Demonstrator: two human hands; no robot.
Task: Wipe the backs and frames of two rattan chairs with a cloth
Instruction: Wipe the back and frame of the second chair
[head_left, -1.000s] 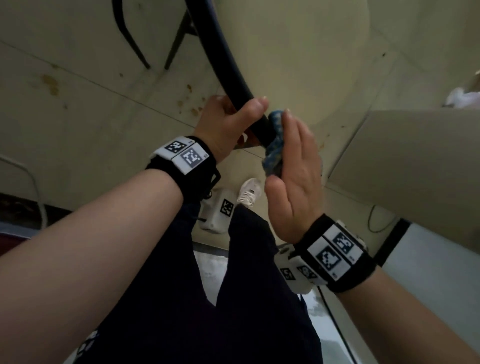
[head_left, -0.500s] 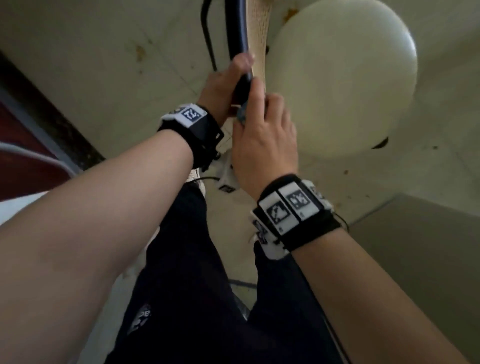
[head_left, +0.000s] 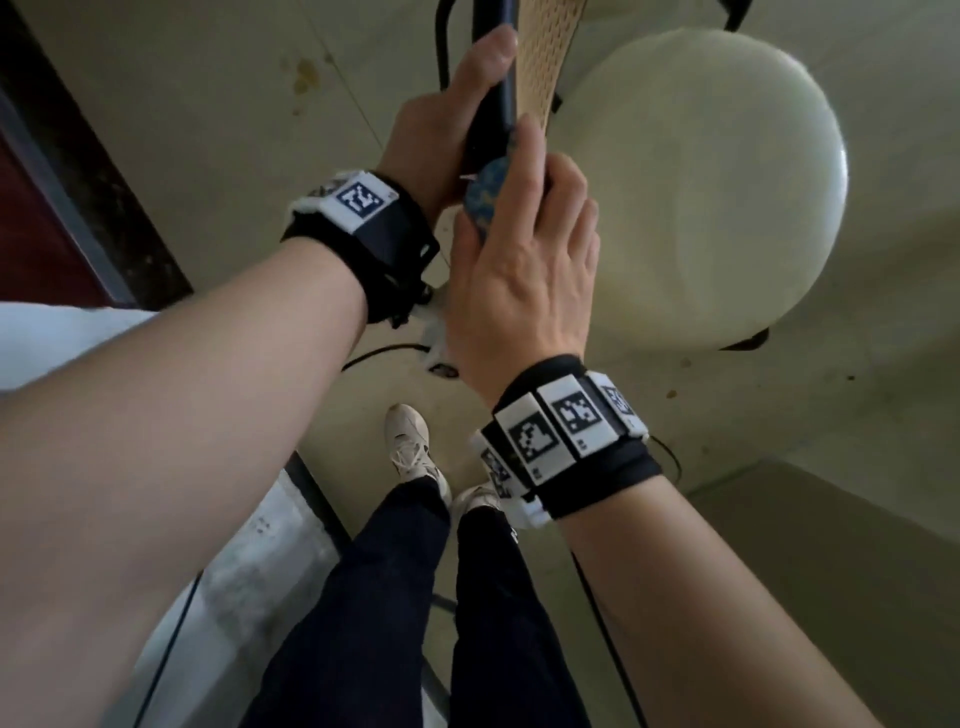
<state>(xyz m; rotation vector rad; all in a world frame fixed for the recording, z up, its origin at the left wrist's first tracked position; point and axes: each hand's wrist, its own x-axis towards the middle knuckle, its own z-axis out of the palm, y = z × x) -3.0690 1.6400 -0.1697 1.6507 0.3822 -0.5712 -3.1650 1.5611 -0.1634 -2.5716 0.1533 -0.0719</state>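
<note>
Since half a second ago both hands have slid slightly down the dark chair frame (head_left: 493, 78) toward the middle of the picture, and a white shoe (head_left: 410, 441) and more of the dark trousers (head_left: 395, 597) have come into sight at lower centre.

At upper centre the left hand (head_left: 441, 130) is wrapped round the frame, thumb lying along the bar and the other fingers hidden behind it. Just below and to its right, the right hand (head_left: 524, 260) is curled closed over a blue patterned cloth (head_left: 485, 200); only a small rounded bulge of the cloth shows between the two hands, pressed against the frame, and the rest is covered by the palm. How the right fingertips sit on the far side of the bar cannot be made out.

The frame runs out of the top edge, so its full shape is cut off. Beside it, a narrow strip of woven rattan back (head_left: 540, 57) is seen nearly edge-on, also cropped at the top. A round pale seat cushion (head_left: 701, 197) fills the upper right, with a thin dark leg (head_left: 748, 343) peeping out beneath it.

Both wrists wear black bands with white marker tags: left wristband (head_left: 363, 208), right wristband (head_left: 566, 436). The floor (head_left: 208, 104) is pale and stained; a dark strip at far left is too dim to identify.
</note>
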